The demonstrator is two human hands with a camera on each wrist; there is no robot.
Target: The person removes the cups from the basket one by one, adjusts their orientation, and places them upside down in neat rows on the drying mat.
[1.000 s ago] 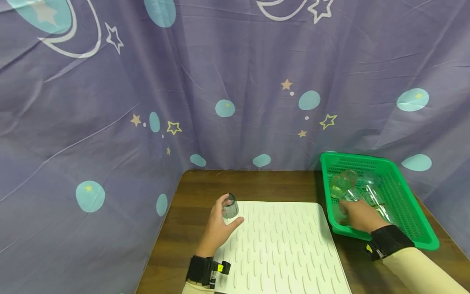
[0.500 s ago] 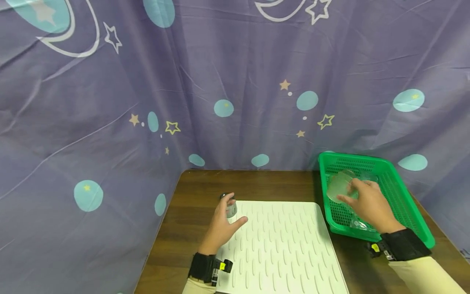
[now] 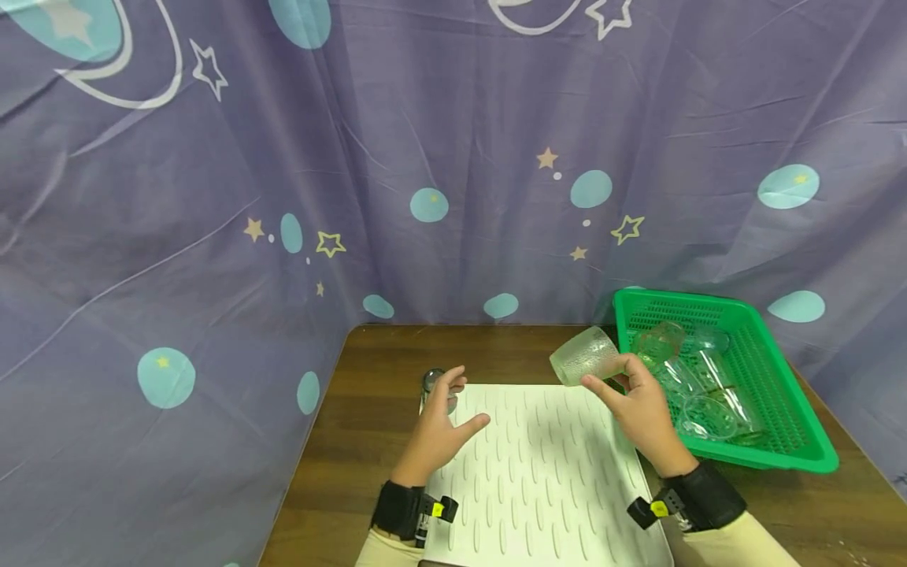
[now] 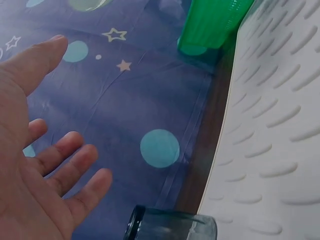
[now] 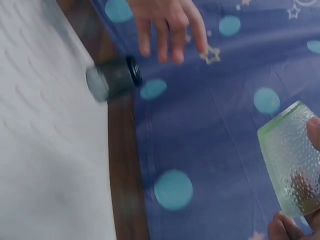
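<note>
My right hand point(image 3: 646, 405) holds a clear, pebble-textured drinking glass point(image 3: 583, 356) in the head view, tilted on its side above the far right part of a white ridged board point(image 3: 538, 472). Fingers and thumb grip one end; the other end, with a greenish edge, points left in the head view. A small smoky-grey glass point(image 5: 112, 80) stands on the board's far left corner, its dark end up. Beside that glass is my left hand point(image 3: 438, 437), fingers spread and holding nothing; it partly hides the glass in the head view.
A green plastic basket point(image 3: 797, 394) with several clear glasses lying in it sits on the right of the brown wooden table point(image 3: 333, 457). A purple patterned curtain point(image 3: 453, 260) hangs right behind and to the left of the table.
My right hand has reached into the basket, taken the textured glass and carried it left over the board. The left hand has shifted slightly right, away from the smoky glass.
</note>
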